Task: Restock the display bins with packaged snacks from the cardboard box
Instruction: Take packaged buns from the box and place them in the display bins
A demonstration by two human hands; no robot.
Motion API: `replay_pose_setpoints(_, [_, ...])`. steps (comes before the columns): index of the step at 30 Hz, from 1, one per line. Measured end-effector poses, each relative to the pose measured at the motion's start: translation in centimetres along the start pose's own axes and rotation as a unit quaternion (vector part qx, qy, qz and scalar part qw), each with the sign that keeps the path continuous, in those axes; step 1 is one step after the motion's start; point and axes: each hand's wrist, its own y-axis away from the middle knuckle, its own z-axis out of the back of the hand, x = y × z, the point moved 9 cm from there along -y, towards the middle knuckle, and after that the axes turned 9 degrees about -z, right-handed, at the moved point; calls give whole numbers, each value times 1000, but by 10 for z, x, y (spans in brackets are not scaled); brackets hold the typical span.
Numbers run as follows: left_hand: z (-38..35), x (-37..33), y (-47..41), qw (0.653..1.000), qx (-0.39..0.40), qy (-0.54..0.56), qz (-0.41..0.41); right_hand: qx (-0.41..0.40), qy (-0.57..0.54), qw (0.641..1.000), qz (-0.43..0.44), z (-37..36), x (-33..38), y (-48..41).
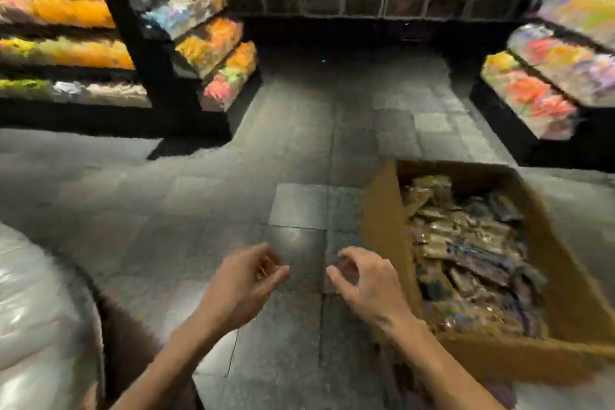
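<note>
- Left hand (246, 280) and right hand (364, 280) hang side by side over the floor (199, 210), a little apart and facing each other.
- Fingers of both hands are curled, each thumb drawn near its forefinger as in a pinch.
- A small reddish patch shows inside each curl; motion blur is too heavy to tell whether either hand holds anything.
- Cardboard box (382, 226) stands open on the floor at the person's right, its left wall just beside the right hand.
- Packaged snacks (466, 260) fill the box in a loose heap; wrappers look gold, brown and dark purple. Print is unreadable.
- Display bins (216, 53) on the left stand in slanted tiers on a dark rack, well apart from the hands, and are loaded with orange, pink and blue packets.
- Second set of bins (532, 100) sits far right, beyond the box, with orange, yellow and purple contents.
- Pale glossy bulk (33, 309) sits at the lower left edge; I cannot identify it.
- Whole frame is smeared.
</note>
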Motion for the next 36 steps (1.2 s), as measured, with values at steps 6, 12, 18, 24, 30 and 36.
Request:
replay_pose_setpoints(6, [-176,-33,-145,984,172,36,-34,0,44,981,-191,36,-172,-57])
replay_pose_setpoints(12, [-290,-66,-298,957,266,21,-110,13,71,942,-329,55,-290,-136])
replay_pose_setpoints(18, [-380,-76,-444,938,323,-10,-123,51,52,897,-437,51,-392,-238])
replay_pose_setpoints(24, [-463,-50,-498,897,439,-32,-37,55,14,864,-500,35,-466,-313])
replay_pose_setpoints(30, [-505,-25,-523,864,484,-138,-18,47,-57,848,-524,13,-505,-340])
replay_pose_setpoints(36, [-530,-2,-519,790,584,-179,-49,86,-10,865,-494,2,-525,-363])
